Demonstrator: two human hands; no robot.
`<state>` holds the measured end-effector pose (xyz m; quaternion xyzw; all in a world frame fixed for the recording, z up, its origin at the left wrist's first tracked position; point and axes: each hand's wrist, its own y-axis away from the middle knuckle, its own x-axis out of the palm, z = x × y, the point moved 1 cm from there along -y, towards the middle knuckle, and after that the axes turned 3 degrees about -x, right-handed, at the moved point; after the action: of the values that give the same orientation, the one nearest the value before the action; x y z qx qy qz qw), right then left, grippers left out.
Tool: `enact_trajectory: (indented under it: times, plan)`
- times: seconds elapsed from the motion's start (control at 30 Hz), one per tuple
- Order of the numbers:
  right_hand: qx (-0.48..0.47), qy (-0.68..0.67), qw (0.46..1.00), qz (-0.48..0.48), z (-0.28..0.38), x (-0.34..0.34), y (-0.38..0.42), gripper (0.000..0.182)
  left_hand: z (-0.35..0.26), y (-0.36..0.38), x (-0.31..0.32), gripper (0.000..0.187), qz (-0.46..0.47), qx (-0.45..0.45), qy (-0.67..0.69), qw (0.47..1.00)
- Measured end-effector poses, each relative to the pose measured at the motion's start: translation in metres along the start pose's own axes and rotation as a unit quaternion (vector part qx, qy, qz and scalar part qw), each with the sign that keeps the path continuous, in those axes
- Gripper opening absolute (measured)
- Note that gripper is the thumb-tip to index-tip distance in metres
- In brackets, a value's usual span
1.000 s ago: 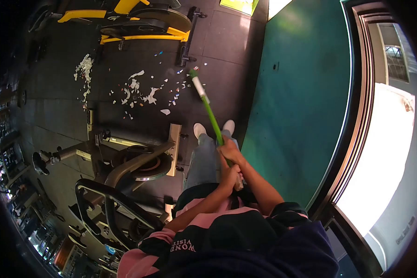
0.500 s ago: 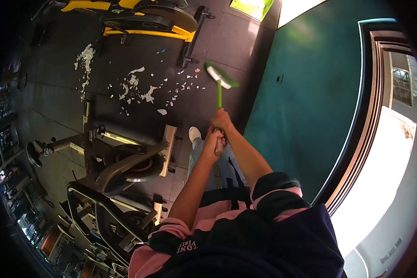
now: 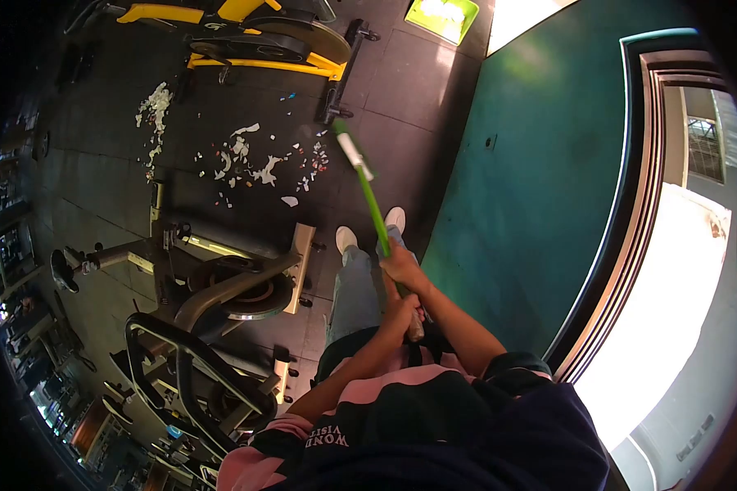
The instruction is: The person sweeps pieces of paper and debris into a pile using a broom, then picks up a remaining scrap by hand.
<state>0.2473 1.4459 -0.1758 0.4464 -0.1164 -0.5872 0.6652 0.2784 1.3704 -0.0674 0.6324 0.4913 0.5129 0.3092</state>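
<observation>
Both my hands grip a green broom (image 3: pixel 370 199) that slants up and to the left. My right hand (image 3: pixel 403 267) is wrapped round the green handle farther along. Nearer my body, my left hand (image 3: pixel 401 314) is closed round the handle close to its brownish end. The broom head, white with green bristles, is slightly blurred and lies just right of the scattered paper scraps (image 3: pixel 264 170). A denser pile of white scraps (image 3: pixel 157 106) lies farther left on the dark tiled floor (image 3: pixel 401 90).
A yellow and black exercise bike (image 3: pixel 266 61) stands ahead. Another exercise bike (image 3: pixel 237 286) is close on my left. A teal wall (image 3: pixel 532 180) with a doorway runs along my right. A lime-green bin (image 3: pixel 442 18) with white contents sits at the top.
The broom head has swept left toward the scraps, and its handle now tilts left. Both hands have come down closer to my body. My right shoe has come into view.
</observation>
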Motion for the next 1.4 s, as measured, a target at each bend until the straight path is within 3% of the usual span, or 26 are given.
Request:
enact_trajectory:
  times: [0.17,0.23,0.27,0.33,0.43,0.57,0.6,0.67,0.8,0.9,0.97,1.1,1.17,1.2,1.27,1.4]
  plan:
    - [0.091,0.013,0.995,-0.029,-0.026,0.001,-0.008,0.048,-0.004,-0.014,-0.011,0.078,0.063,-0.038,0.007,0.997]
    - [0.095,-0.048,0.99,-0.09,-0.034,0.018,-0.024,0.035,-0.014,-0.026,-0.024,0.076,0.042,-0.048,0.03,0.998]
    - [0.095,-0.046,0.991,-0.086,-0.036,0.029,-0.037,0.035,-0.019,-0.032,-0.034,0.075,0.023,-0.056,0.049,0.997]
    - [0.143,-0.162,0.976,0.016,-0.037,0.058,-0.071,0.032,-0.029,-0.046,-0.058,0.074,0.019,-0.036,0.066,0.997]
    - [0.093,-0.24,0.964,0.062,-0.005,0.089,-0.1,0.025,-0.057,-0.051,-0.089,0.074,-0.005,-0.007,0.087,0.996]
    - [0.069,-0.277,0.953,0.098,0.073,0.078,-0.091,0.024,-0.077,-0.047,-0.101,0.075,-0.087,0.026,0.1,0.991]
    - [0.069,-0.276,0.954,0.098,0.067,0.085,-0.097,0.024,-0.073,-0.048,-0.101,0.075,-0.087,0.026,0.101,0.991]
    - [-0.029,-0.296,0.951,0.086,0.047,0.101,-0.111,0.029,-0.063,-0.047,-0.095,0.076,-0.092,0.09,0.081,0.988]
    - [-0.069,-0.32,0.941,0.081,0.058,0.083,-0.077,0.04,-0.049,-0.025,-0.071,0.079,-0.128,0.098,0.04,0.986]
    - [-0.086,-0.265,0.956,0.091,0.045,0.078,-0.054,0.043,-0.037,-0.002,-0.06,0.081,-0.106,0.101,0.028,0.989]
    - [-0.105,-0.129,0.986,-0.004,0.025,0.081,-0.039,0.044,-0.031,0.012,-0.056,0.082,-0.098,0.068,-0.004,0.993]
    - [0.004,-0.153,0.988,0.026,0.028,0.07,-0.012,0.045,-0.015,0.014,-0.067,0.081,-0.063,0.038,0.011,0.997]
    - [0.12,-0.287,0.947,0.075,0.018,0.083,-0.017,0.046,-0.014,0.005,-0.08,0.081,-0.054,0.011,0.01,0.998]
    - [0.122,-0.288,0.947,0.076,0.005,0.099,-0.03,0.046,-0.015,0.0,-0.086,0.081,-0.055,0.009,0.01,0.998]
    - [0.004,-0.294,0.954,0.052,-0.016,0.138,-0.065,0.035,-0.02,-0.013,-0.102,0.081,-0.082,0.03,0.027,0.996]
    - [0.012,-0.347,0.931,0.115,0.028,0.153,-0.098,0.026,-0.042,-0.04,-0.13,0.081,-0.141,0.028,0.012,0.99]
